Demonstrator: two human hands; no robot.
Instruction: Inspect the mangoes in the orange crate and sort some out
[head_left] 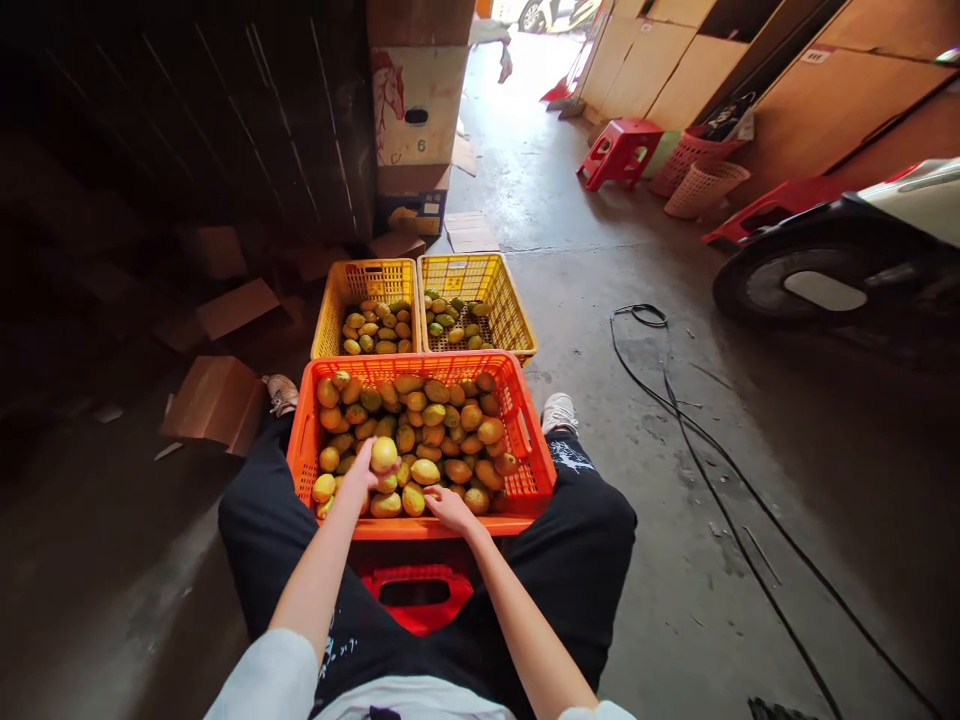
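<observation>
My left hand (364, 470) is closed round a yellow, mango-like fruit (384, 455), held just above the orange crate (420, 531). Many similar oval fruits, yellow, green and brownish, fill the crate in front of me. Over the crate's near side, my right hand (450, 508) has its fingers stretched out, close to a yellow fruit (413, 499); whether they touch it is hard to tell. Another bright yellow fruit (425, 472) lies just beyond these fingers.
Behind the orange crate stand two yellow crates, left (322, 310) and right (517, 310), with more fruits inside. A red stool (420, 625) is below. Cardboard pieces (217, 400) lie left. A black cable (705, 440) and a scooter (825, 270) are right.
</observation>
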